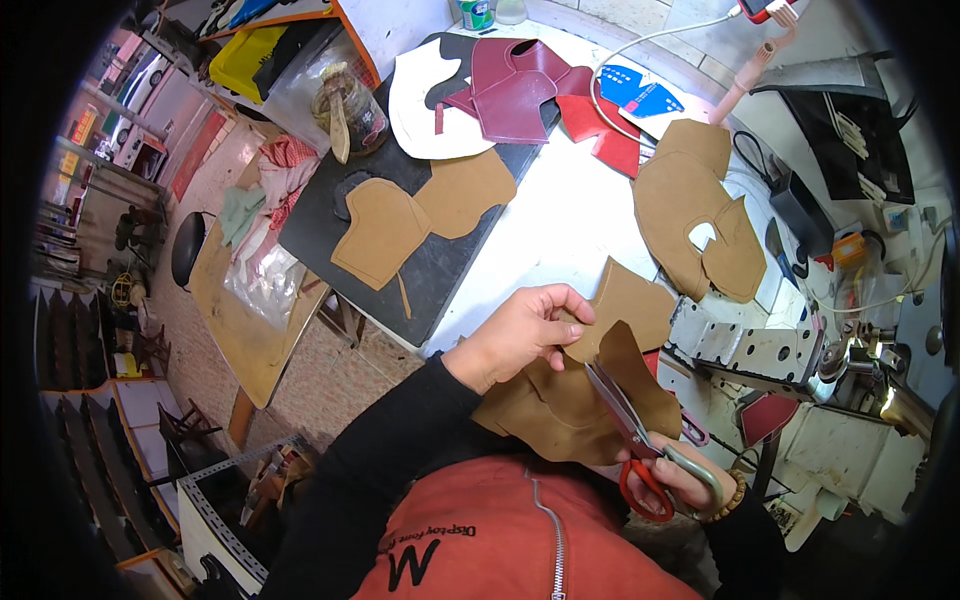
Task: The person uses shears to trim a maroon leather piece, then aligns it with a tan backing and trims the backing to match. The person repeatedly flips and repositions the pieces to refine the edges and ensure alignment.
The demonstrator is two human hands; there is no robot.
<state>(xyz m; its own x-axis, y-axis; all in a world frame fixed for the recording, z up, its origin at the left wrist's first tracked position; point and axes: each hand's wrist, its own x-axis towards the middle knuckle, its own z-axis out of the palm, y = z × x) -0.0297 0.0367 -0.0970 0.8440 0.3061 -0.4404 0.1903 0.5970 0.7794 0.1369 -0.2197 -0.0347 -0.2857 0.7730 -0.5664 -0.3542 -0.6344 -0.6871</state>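
Creased brown leather piece (545, 408) against slanted, red-looped scissors (624, 413)

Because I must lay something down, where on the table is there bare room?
The white tabletop is bare between the black board and the brown pieces at right. It is crowded at the far side, under burgundy pieces and red pieces, and around the scissors.

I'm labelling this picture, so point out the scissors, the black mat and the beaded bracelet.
Scissors (629, 421), head view: blade near pivot.
Black mat (450, 266), head view: bare surface.
Beaded bracelet (738, 493), head view: visible beads.
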